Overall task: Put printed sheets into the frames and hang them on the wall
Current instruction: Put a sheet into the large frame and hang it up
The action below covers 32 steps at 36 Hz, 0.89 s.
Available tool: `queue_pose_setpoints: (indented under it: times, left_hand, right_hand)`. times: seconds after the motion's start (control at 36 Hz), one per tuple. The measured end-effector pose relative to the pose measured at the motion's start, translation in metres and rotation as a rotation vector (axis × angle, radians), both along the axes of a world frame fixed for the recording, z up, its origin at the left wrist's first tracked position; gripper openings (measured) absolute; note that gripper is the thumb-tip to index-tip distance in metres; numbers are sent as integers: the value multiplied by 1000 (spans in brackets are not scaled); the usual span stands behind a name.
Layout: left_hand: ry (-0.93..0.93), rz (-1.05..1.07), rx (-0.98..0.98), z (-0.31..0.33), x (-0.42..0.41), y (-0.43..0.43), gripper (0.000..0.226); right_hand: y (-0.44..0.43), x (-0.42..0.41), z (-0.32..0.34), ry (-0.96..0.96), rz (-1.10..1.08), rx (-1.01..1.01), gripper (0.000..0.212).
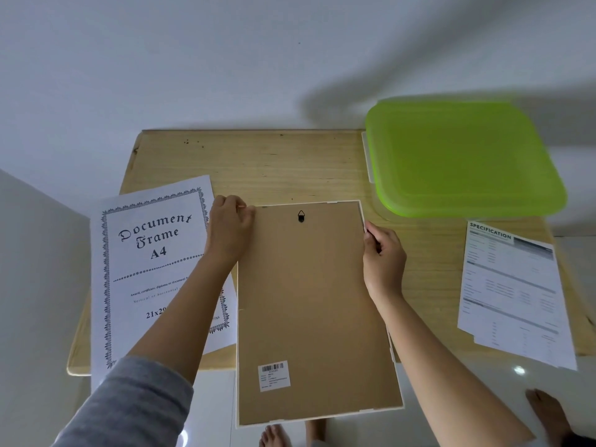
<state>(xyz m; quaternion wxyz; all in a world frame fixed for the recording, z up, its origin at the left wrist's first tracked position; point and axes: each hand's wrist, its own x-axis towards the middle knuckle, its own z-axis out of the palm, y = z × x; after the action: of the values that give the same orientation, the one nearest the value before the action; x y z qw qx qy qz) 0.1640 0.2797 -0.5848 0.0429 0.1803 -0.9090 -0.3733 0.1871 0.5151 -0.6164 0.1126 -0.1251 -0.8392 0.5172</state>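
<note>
I've got the frame [309,301] face down, overhanging the tabletop's [274,166] near edge, left hand [230,225] pinching its far-left corner, right hand [383,256] gripping the right rim; it looks light, stiff, probably fragile-fronted, so I'd hold it by the rims.

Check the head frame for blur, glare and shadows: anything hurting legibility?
Head view: wide-angle bows the table edges; green lid and specification sheet look smeared, the sheet's small print unreadable; Document Frame sheet title reads clearly; broad soft shadow on the wall above the lid; small glare spots on the glossy floor; frame evenly lit.
</note>
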Motion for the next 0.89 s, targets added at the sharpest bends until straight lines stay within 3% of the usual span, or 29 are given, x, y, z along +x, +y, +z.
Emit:
queue_pose_setpoints:
  times: [0.36, 0.5, 0.75, 0.89]
  left_hand:
    - [19, 58, 100, 7, 6, -3, 19]
    - [-25, 114, 255, 6, 14, 2, 22]
    - [74, 302, 502, -3, 26, -5, 15]
    - [161, 478, 654, -5, 30, -24, 22]
  right_hand:
    - [0, 1, 3, 1, 25, -19, 27]
    - [-1, 2, 4, 2, 23, -27, 26]
    - [-1, 1, 4, 0, 26, -40, 26]
    - [-1, 0, 1, 0, 13, -62, 25]
